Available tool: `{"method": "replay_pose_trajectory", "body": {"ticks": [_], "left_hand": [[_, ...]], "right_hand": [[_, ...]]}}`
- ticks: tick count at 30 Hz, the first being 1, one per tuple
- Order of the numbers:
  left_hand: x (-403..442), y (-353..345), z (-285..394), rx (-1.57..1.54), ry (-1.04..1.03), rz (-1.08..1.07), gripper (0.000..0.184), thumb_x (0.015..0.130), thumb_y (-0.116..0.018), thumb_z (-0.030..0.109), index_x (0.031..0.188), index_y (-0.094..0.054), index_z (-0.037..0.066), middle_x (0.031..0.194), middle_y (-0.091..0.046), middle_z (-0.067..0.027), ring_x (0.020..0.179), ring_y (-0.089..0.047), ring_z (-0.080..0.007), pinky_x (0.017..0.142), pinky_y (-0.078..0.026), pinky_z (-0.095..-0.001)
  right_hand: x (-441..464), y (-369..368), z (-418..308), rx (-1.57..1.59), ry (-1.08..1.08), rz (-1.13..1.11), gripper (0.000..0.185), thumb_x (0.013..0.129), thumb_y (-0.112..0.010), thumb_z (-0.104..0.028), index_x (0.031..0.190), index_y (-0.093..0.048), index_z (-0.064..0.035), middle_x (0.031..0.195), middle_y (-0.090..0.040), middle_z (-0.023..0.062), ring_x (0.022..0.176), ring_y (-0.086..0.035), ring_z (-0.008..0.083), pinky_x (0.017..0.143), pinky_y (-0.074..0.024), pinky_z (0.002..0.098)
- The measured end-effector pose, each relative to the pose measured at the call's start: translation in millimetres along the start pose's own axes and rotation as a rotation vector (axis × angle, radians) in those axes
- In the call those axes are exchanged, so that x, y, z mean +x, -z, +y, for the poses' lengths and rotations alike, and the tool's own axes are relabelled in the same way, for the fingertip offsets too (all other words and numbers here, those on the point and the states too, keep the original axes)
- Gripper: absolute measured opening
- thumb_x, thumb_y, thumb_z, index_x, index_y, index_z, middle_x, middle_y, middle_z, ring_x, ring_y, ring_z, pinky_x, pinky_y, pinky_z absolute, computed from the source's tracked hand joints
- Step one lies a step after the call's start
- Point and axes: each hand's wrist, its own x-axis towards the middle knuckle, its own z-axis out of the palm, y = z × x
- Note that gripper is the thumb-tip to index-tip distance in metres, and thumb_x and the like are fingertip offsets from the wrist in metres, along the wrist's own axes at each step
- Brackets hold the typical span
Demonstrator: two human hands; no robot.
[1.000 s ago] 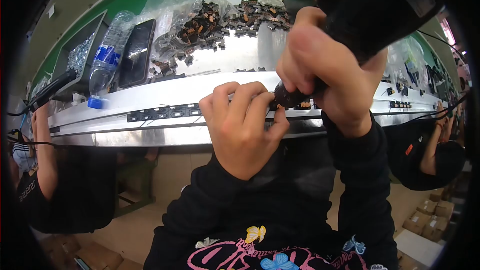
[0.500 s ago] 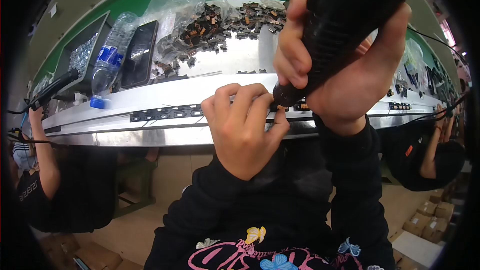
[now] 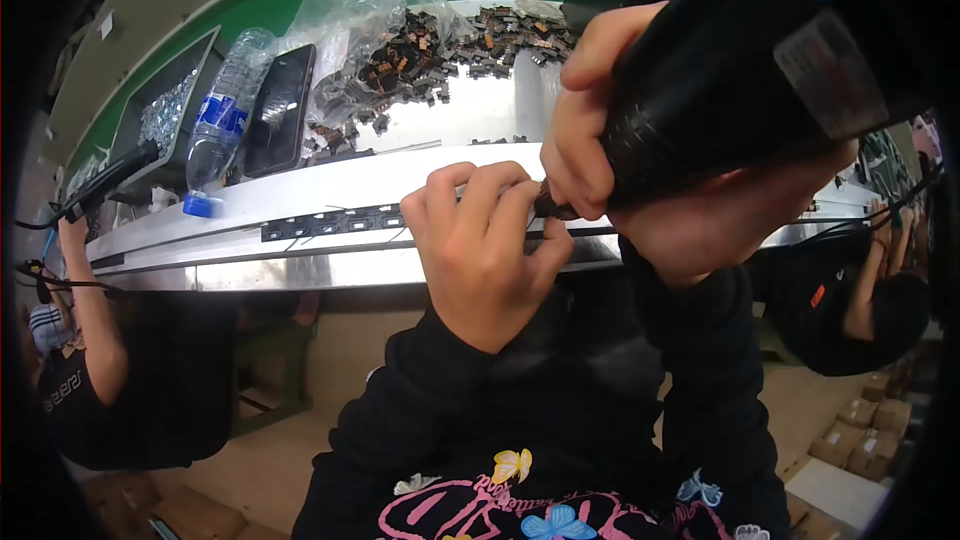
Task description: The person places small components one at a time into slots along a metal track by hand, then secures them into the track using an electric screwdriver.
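Right hand (image 3: 680, 230), as I observe remotely, is clamped around a black handheld tool (image 3: 700, 80). Left hand (image 3: 480, 240) lies bent over a black component strip (image 3: 340, 223), which runs along the front of the desk (image 3: 490, 108); whether it pinches anything I cannot tell. Within the last half-second the tool has leaned further right, its lower end remaining beside the left hand; I judge the working spot unchanged.

Glare whitens the metal tabletop (image 3: 490, 105), and fisheye distortion (corners black) bows its edge.
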Motion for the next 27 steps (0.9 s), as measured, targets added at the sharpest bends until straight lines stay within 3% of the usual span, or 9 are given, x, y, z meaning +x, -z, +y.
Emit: {"method": "replay_pose_trajectory", "body": {"ticks": [2,3,5,6,8,9,12,20,27], "left_hand": [[3.2,-3.4,-0.9,0.005,-0.002,0.018,0.031,0.066,-0.078,0.013,0.096,-0.070,0.008,0.102,-0.066,-0.0016,0.100,-0.058,-0.0287,0.086,-0.038,-0.0436],[2.1,-3.2,-1.3,-0.002,-0.003,0.012,0.030,0.066,-0.078,0.013,0.095,-0.070,0.008,0.102,-0.066,-0.0014,0.101,-0.058,-0.0285,0.086,-0.038,-0.0437],[2.2,-1.7,-0.1,-0.007,0.004,0.024,0.030,0.066,-0.078,0.013,0.095,-0.070,0.008,0.102,-0.066,-0.0011,0.101,-0.058,-0.0284,0.086,-0.038,-0.0438],[2.5,0.0,1.1,-0.004,0.009,0.006,0.030,0.066,-0.078,0.012,0.094,-0.070,0.008,0.102,-0.066,-0.0008,0.101,-0.058,-0.0280,0.086,-0.038,-0.0439],[1.7,1.3,3.4,-0.003,0.034,0.007,0.029,0.066,-0.077,0.012,0.094,-0.070,0.008,0.101,-0.066,-0.0004,0.102,-0.058,-0.0276,0.086,-0.038,-0.0440],[1.9,0.9,3.2,-0.018,0.035,0.008,0.028,0.066,-0.077,0.012,0.093,-0.070,0.009,0.101,-0.066,-0.0002,0.102,-0.058,-0.0273,0.086,-0.038,-0.0437],[1.3,1.0,3.5,-0.033,0.053,0.026,0.027,0.066,-0.077,0.011,0.091,-0.069,0.009,0.100,-0.065,0.0001,0.102,-0.057,-0.0266,0.086,-0.038,-0.0431],[2.3,2.8,4.4,-0.044,0.059,0.044,0.023,0.067,-0.078,0.012,0.088,-0.069,0.009,0.100,-0.064,0.0001,0.103,-0.056,-0.0255,0.086,-0.038,-0.0422],[-0.2,-1.5,2.2,-0.045,0.057,0.053,0.022,0.068,-0.079,0.012,0.088,-0.070,0.008,0.100,-0.065,0.0002,0.102,-0.056,-0.0255,0.086,-0.038,-0.0422]], "right_hand": [[2.4,-29.4,-7.5,0.037,-0.144,0.385,0.129,0.067,-0.033,-0.107,0.115,-0.053,0.0113,0.062,-0.058,0.0133,0.050,-0.055,0.0210,0.050,-0.0468,0.0310],[2.0,-29.6,-12.5,0.008,-0.206,0.367,0.128,0.067,-0.036,-0.106,0.121,-0.051,0.0099,0.064,-0.059,0.0153,0.053,-0.057,0.0236,0.052,-0.0477,0.0329],[-5.7,-19.0,2.1,0.023,-0.024,0.165,0.124,0.077,-0.023,-0.102,0.131,-0.050,0.0059,0.115,-0.063,0.0232,0.053,-0.053,0.0175,0.046,-0.0410,0.0296],[-7.9,-21.1,0.7,0.069,-0.002,0.189,0.127,0.074,-0.025,-0.104,0.126,-0.050,0.0094,0.115,-0.061,0.0251,0.054,-0.054,0.0179,0.046,-0.0412,0.0295],[-6.0,-16.8,-17.8,-0.213,-0.171,0.111,0.105,0.082,-0.041,-0.094,0.127,-0.049,0.0008,0.064,-0.057,0.0181,0.050,-0.052,0.0266,0.052,-0.0459,0.0404],[-10.0,-10.1,-7.4,-0.174,-0.030,0.046,0.099,0.082,-0.041,-0.094,0.120,-0.049,-0.0025,0.063,-0.056,0.0171,0.049,-0.051,0.0271,0.051,-0.0450,0.0406],[-8.0,-14.3,-12.9,-0.219,-0.099,0.008,0.088,0.083,-0.046,-0.090,0.109,-0.048,-0.0060,0.063,-0.055,0.0159,0.048,-0.048,0.0261,0.051,-0.0441,0.0394],[-3.1,-10.5,-10.6,-0.148,-0.109,-0.044,0.088,0.085,-0.046,-0.089,0.111,-0.048,-0.0048,0.062,-0.054,0.0157,0.046,-0.048,0.0261,0.048,-0.0434,0.0393],[8.5,-2.6,-7.3,-0.157,-0.183,0.142,0.101,0.086,-0.028,-0.094,0.125,-0.047,-0.0033,0.061,-0.049,0.0057,0.044,-0.045,0.0157,0.046,-0.0430,0.0329]]}}
